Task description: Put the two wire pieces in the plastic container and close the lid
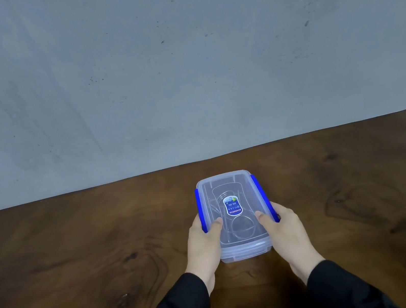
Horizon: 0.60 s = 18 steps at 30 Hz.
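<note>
Plastic container [242, 250] sits mid-worktop with its lid [226, 185] on, long axis running away from the person, and what look like the two coiled wire pieces [240, 225] show faintly through the clear top. Left hand [205, 236] and right hand [284, 223] clasp its long sides at the blue latches [256, 185], thumbs on the lid. Bare brown worktop [79, 255] spreads widely on either side, its far edge meeting the grey wall [129, 72] just beyond.
</note>
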Motion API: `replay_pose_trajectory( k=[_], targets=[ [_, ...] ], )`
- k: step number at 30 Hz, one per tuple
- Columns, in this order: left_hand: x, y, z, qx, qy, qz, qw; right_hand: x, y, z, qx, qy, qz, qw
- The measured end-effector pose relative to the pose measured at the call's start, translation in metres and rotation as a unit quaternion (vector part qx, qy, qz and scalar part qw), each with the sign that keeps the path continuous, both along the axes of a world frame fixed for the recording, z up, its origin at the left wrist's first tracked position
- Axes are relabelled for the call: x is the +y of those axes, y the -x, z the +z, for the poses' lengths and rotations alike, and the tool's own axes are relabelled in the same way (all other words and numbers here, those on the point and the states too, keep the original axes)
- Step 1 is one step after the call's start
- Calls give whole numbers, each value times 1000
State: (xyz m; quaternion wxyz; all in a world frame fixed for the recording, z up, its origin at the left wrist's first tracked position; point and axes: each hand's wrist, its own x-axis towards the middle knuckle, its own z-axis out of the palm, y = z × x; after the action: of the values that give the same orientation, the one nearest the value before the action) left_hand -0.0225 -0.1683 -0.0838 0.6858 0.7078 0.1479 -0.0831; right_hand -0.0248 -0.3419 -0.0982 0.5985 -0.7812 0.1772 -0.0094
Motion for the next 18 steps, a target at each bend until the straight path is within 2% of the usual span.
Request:
replay_pose_trajectory(
  k=[5, 13, 15, 18],
  targets=[
    [-8, -2, -4, -27, -20, -14, 999, 3, 1, -5, -32, 30, 29, 999],
    [-12, -3, -4, -35, -37, -27, 998, -2, -2, -3, -20, 92, 65, 993],
    [-12, -3, -2, -24, -37, -36, 998, -1, -1, -1, -23, 92, 70, 993],
    [-7, -1, 3, -9, 20, -30, 999, -3, 3, 3, -24, 46, 69, 996]
  ],
)
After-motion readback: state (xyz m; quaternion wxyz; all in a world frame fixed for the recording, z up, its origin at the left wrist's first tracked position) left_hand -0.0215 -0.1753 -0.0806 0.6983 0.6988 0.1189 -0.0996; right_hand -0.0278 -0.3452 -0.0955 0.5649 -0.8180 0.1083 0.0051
